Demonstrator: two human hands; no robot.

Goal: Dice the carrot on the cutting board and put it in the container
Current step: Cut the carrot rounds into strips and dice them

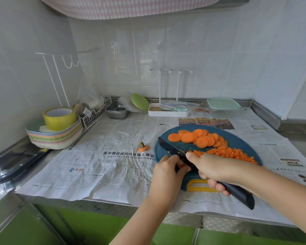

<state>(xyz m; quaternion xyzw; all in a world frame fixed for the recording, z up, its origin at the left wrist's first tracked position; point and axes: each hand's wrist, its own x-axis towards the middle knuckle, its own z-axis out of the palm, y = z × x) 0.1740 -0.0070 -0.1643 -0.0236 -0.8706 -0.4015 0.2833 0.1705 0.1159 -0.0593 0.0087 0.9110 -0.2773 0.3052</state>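
A round blue cutting board (240, 138) lies on the newspaper at centre right. Carrot rounds (200, 137) are fanned along its far side, and a heap of diced carrot (231, 153) lies on its right. My right hand (217, 169) grips the handle of a black knife (173, 148) whose blade points left across the board. My left hand (166, 171) rests with curled fingertips on small carrot pieces beside the blade; those pieces are mostly hidden. A clear container with a mint-green lid (223, 104) stands at the back right.
A carrot top (143, 147) lies on the newspaper left of the board. A stack of pastel plates with a tape roll (59, 119) sits at the left, with a second dark-handled knife (23, 167) in front. Metal trays (117, 110) and a white rack (168, 110) stand at the back.
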